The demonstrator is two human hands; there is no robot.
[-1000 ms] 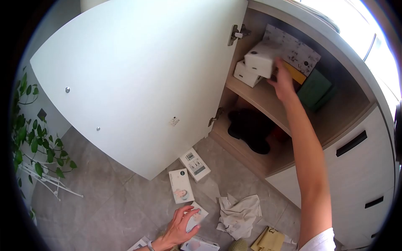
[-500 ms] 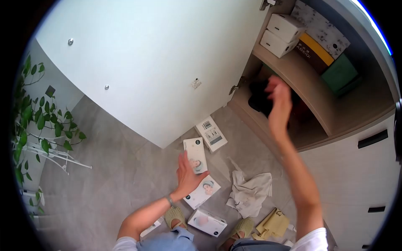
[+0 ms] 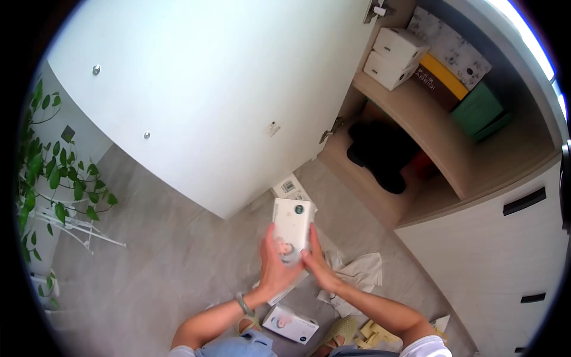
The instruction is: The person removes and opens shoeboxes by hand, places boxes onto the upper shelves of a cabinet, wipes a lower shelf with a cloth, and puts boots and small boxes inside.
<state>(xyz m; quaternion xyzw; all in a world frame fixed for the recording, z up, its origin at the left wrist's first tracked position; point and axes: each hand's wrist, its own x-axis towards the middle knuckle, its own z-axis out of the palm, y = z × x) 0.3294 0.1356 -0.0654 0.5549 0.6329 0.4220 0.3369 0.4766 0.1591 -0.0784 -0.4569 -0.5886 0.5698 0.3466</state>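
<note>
Both hands grip a white box [image 3: 291,217] with a dark round logo and a printed head picture, lifted above the floor. My left hand [image 3: 279,269] wraps its left side and lower edge. On the right side, my right hand [image 3: 320,265] presses with fingers along the edge. A second white box [image 3: 288,184], bearing a barcode, lies partly hidden behind it. Another white box [image 3: 291,325] rests on the floor by my feet. Beneath my hands, one more white box [image 3: 290,291] is mostly covered. A crumpled pale cloth [image 3: 363,272] lies to the right.
A white cabinet door [image 3: 208,89] stands ajar at upper left. Inside the cabinet are black footwear [image 3: 380,156] below, and white boxes [image 3: 394,56] and a green box [image 3: 479,112] on the shelf [image 3: 416,116]. Yellow folded material [image 3: 377,337] lies near my right foot; a plant [image 3: 62,172] stands left.
My right hand has come down out of the cabinet's lower compartment to the white box. Both hands now hold that box, which has been raised from the floor.
</note>
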